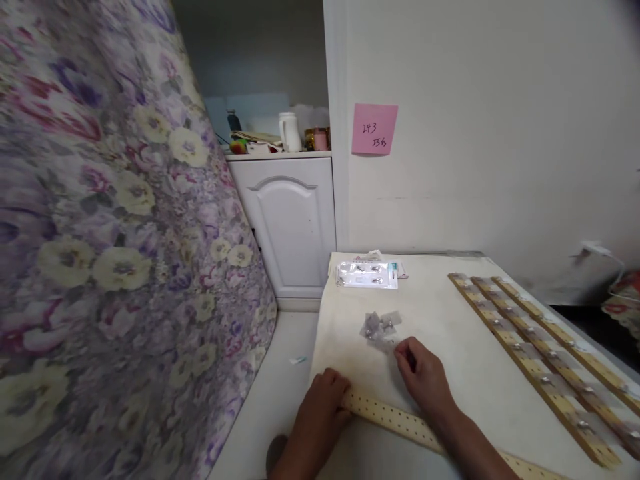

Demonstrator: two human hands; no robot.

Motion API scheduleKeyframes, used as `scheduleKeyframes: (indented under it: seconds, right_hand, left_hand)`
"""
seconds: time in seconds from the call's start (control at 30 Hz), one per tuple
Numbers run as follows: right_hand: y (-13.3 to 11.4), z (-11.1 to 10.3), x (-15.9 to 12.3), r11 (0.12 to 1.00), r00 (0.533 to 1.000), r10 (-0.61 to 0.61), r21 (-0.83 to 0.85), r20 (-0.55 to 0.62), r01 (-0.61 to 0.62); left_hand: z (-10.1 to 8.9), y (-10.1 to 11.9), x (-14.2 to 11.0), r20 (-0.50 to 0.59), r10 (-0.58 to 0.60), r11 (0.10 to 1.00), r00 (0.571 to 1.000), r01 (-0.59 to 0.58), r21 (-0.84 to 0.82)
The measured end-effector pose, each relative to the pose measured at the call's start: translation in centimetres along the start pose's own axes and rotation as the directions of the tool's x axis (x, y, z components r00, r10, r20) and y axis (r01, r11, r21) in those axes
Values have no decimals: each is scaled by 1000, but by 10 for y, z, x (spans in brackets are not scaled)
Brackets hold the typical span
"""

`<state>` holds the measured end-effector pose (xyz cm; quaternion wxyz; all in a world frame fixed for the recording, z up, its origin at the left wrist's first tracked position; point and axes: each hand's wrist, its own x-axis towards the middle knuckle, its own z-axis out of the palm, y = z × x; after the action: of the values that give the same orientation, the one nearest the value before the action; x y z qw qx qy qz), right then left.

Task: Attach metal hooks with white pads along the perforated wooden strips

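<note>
And here's my left hand, fingers curled onto the perforated strip, which runs rightward from them; my right hand pinches tight, contents hidden, packets just beyond its fingertips. Picking step, I'd say; next demands delicacy.

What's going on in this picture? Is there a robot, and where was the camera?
No robot here! Those are a person's own bare hands. There's just one picture, from a camera worn on the person's head, looking forward and down.

On the white table lie a clear plastic pack, some little see-through bags and, to the right, three long strips.

The left hand holds one end of a pale strip full of holes. The right hand has its fingertips by the little bags; whether it pinches anything is too small to tell.
</note>
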<state>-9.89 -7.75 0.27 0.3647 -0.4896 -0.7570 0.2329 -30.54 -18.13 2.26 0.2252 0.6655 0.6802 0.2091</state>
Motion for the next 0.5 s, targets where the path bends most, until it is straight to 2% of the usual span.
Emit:
scheduleKeyframes:
  seconds: [0.1,0.17,0.2,0.27,0.33,0.5]
  right_hand:
    - [-15,1,-14,998,998,-50,24,25,50]
    - [-27,3,-24,994,994,-104,49,40,102]
    - [-33,4,-28,990,991,-128,60,48,125]
    - [-44,8,-35,983,983,-168,84,75,162]
    - [-51,12,-39,974,970,-212,104,115,200]
    - [-55,19,-43,951,937,-304,105,173,289]
  left_hand:
    - [-1,6,-2,-125,1,989,992,-20,-147]
    - [0,14,-2,-195,-85,947,977,18,-322]
    - [3,18,-2,-197,-145,902,970,48,-430]
    - [8,25,-1,-147,-222,772,964,81,-631]
    - [12,28,0,-106,-242,639,965,76,-765]
    - [13,26,0,-31,-289,423,957,99,-901]
